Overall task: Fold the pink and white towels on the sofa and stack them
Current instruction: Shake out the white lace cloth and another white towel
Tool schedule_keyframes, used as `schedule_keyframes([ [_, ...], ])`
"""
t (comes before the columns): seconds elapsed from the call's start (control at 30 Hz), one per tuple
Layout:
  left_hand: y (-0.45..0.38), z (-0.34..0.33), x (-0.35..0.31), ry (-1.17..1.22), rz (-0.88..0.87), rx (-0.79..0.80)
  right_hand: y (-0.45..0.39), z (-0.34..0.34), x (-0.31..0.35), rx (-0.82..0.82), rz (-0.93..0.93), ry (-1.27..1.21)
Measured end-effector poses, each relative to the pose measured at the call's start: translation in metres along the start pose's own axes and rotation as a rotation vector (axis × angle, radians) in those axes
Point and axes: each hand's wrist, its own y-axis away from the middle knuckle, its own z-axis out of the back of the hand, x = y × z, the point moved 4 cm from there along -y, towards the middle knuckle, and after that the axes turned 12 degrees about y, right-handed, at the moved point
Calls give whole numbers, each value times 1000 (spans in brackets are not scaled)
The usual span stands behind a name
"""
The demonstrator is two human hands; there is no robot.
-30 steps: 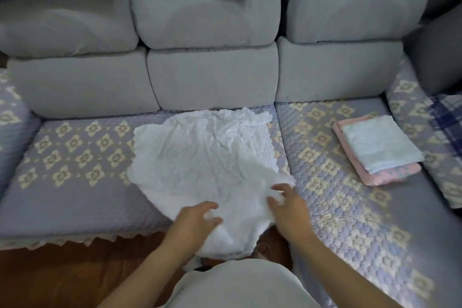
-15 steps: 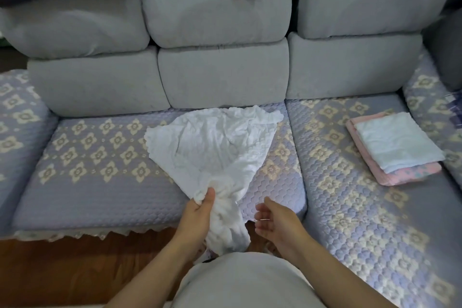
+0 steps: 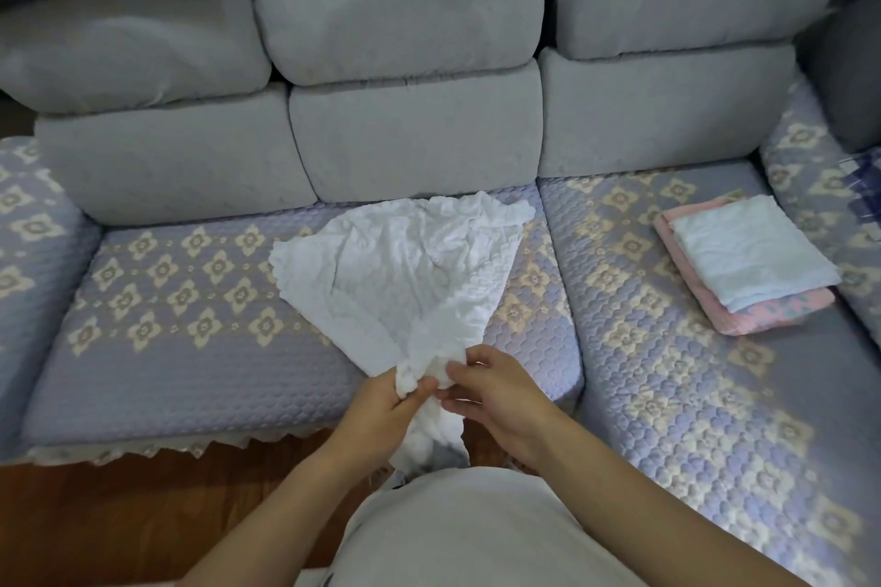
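Towel [image 3: 405, 272] in white is lying crumpled on the middle seat of the sofa [image 3: 190, 348], its far edge fanning out toward the back cushions [image 3: 410, 129] while its near end is gathering into a narrow bunch at the seat's front edge. From my station I am seeing the left hand [image 3: 386, 400] gripping that bunch, fingers curling round the cloth, with the tail of it hanging down past the seat toward the wooden floor [image 3: 119, 515]. The right hand [image 3: 496, 391] is sitting just beside the left, its fingertips pinching the same gathered part, so both hands are holding the towel and touching each other at the knot of fabric. Over on the right-hand seat a folded stack [image 3: 743, 262] is resting well apart from the hands: a pink towel [image 3: 772, 312] underneath and a pale white one [image 3: 748, 248] lying on top, slightly askew. A patterned quilted cover is spreading across the seats, and a dark plaid cloth [image 3: 863, 186] is peeking in at the far right edge.
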Motion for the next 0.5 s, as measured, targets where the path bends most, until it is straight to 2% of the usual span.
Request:
schedule_keyframes([
  [0.13, -3, 3, 0, -131, -38, 17, 0, 6, 5, -241, 127, 393],
  [0.23, -6, 4, 0, -285, -60, 9, 4, -1, 18, -122, 180, 439],
  [0.33, -8, -2, -10, -550, -192, 68, 2, -12, 15, -6, 125, 467],
  [0.43, -9, -7, -14, -618, -208, 106, -1, -8, 12, -73, 126, 273],
  [0.5, -10, -5, -9, -429, -129, 117, -2, 2, 9, -30, 93, -44],
])
